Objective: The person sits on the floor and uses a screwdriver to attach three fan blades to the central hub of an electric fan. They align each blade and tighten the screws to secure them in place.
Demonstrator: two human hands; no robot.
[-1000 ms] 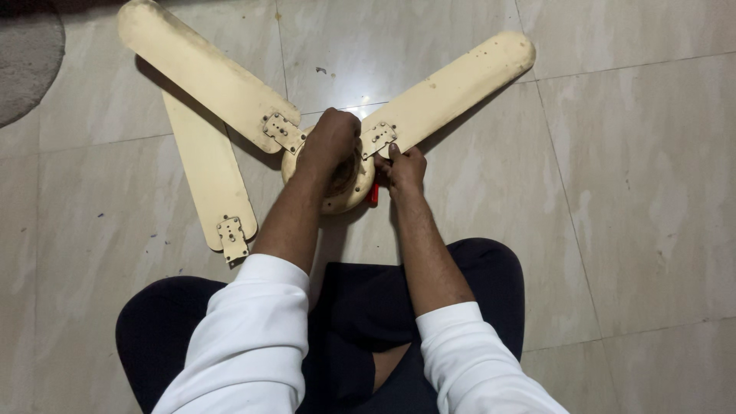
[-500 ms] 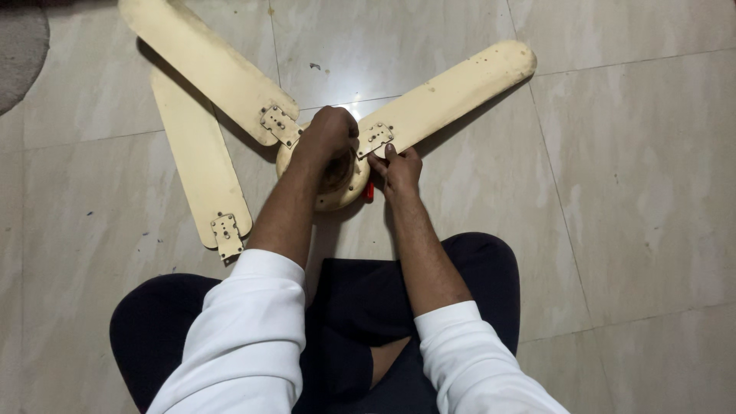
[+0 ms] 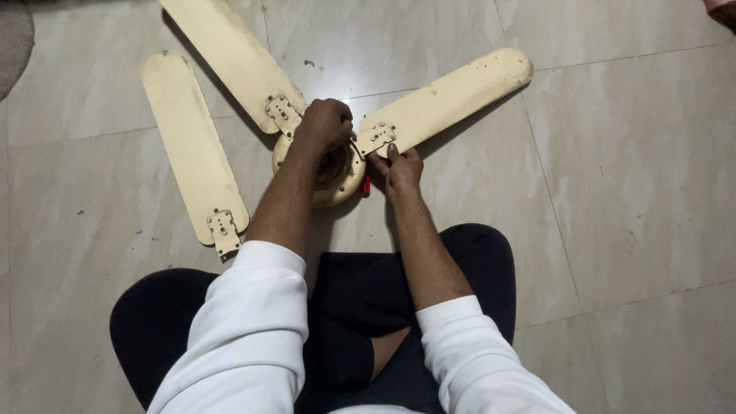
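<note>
A cream ceiling fan lies on the tiled floor in front of my crossed legs. Its round motor hub [image 3: 337, 188] sits between my hands. My left hand [image 3: 323, 124] is closed over the top of the hub. My right hand [image 3: 400, 169] pinches the metal bracket [image 3: 376, 138] of the right blade [image 3: 452, 96], where it meets the hub. A small red tool handle [image 3: 366, 185] shows just under my right hand. A second blade [image 3: 230, 57] runs up-left from the hub with its bracket at the hub. A third blade [image 3: 192, 146] lies loose on the floor to the left.
Beige floor tiles [image 3: 613, 192] with grout lines spread all around. The edge of a grey mat [image 3: 11, 38] shows at the top left corner. My dark trousers and white sleeves fill the bottom of the view.
The view has shifted, so the fan sits slightly lower-left and the loose blade shows fully. Both hands stay at the hub and bracket with little movement.
</note>
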